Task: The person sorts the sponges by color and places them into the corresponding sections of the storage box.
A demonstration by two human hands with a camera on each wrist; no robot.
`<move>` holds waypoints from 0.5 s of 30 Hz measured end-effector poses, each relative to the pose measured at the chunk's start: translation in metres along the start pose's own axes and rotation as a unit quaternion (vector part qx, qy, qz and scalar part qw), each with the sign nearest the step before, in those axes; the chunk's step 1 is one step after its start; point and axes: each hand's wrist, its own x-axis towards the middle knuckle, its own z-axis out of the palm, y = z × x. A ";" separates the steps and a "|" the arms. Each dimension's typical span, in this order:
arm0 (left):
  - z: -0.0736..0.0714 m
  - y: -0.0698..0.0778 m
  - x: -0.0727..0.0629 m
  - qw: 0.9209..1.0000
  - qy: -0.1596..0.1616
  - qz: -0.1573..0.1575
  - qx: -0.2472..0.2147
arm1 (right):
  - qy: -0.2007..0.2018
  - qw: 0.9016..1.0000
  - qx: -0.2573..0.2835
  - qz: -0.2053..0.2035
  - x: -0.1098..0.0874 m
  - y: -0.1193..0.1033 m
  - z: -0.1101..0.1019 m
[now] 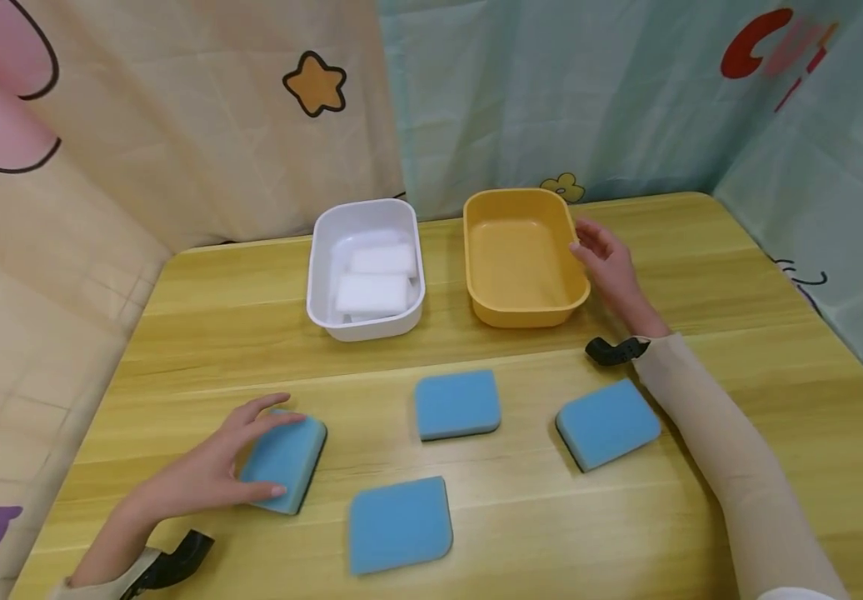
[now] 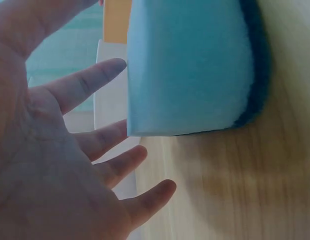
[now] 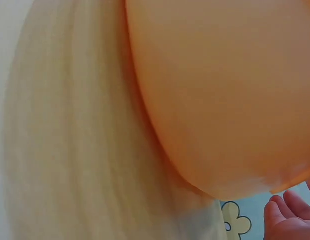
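My left hand spans a blue sponge with a dark scouring layer underneath, at the left of the table. Its thumb lies over the near end and the index finger reaches along the far end. In the left wrist view the fingers are spread and mostly straight beside the sponge. At the back, my right hand is at the right side of a yellow bin, thumb tip right at the rim. The right wrist view has the bin's wall large, with loosely bent fingers near its edge.
Three more blue sponges lie apart on the wooden table: one in the middle, one nearer the front, one at the right. A white bin holding white sponge blocks stands left of the yellow bin. Curtains hang behind.
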 end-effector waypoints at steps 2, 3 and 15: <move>0.002 0.000 -0.001 1.000 0.009 0.003 0.008 | -0.008 1.000 0.000 0.005 0.000 0.003 0.002; 0.002 0.000 -0.001 1.000 0.012 0.003 0.010 | -0.013 1.000 0.000 0.008 0.000 0.004 0.002; 0.003 -0.002 -0.005 1.000 -0.019 -0.016 -0.019 | -0.041 0.998 -0.015 0.043 -0.002 0.005 0.002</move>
